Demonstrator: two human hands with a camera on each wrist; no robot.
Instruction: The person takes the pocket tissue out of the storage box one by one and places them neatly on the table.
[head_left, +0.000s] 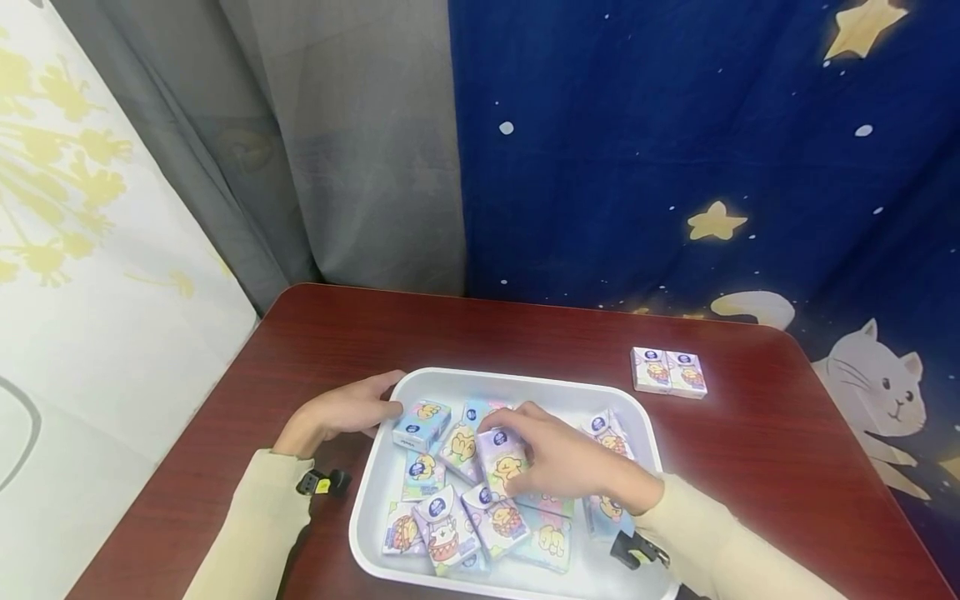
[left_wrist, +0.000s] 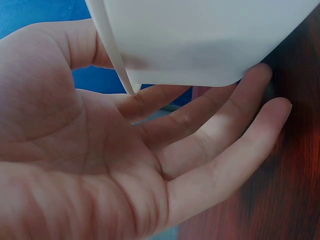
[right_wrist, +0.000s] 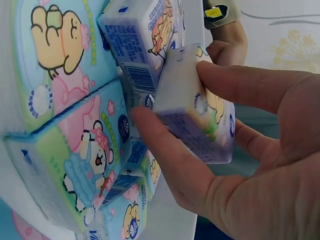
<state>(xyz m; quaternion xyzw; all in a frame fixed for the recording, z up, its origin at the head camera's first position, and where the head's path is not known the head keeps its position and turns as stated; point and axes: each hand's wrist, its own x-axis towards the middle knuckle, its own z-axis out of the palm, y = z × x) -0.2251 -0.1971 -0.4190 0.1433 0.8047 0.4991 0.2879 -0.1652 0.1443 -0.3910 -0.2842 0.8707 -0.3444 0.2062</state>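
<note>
In the head view a white tray (head_left: pixel 495 379) holds several small tissue packs in purple and blue wrappers. My right hand (head_left: pixel 566 458) pinches a purple pack (head_left: pixel 501 454) with a yellow animal print over the middle of the pile. The right wrist view shows that pack (right_wrist: pixel 187 110) between thumb and fingers of my right hand (right_wrist: pixel 240 135), tilted, close to other packs. My left hand (head_left: pixel 348 410) is at the tray's left rim; in the left wrist view the left hand (left_wrist: pixel 150 145) has its thumb behind the wall and its fingers bent loosely beneath the tray (left_wrist: pixel 185 45).
Two packs (head_left: pixel 669 372) lie side by side on the dark red table (head_left: pixel 765 467), right of and behind the tray. Behind the table hang a grey curtain (head_left: pixel 375 150) and a blue curtain (head_left: pixel 600 167) with stars and a cat. A white patterned cloth (head_left: pixel 97 292) is at the left.
</note>
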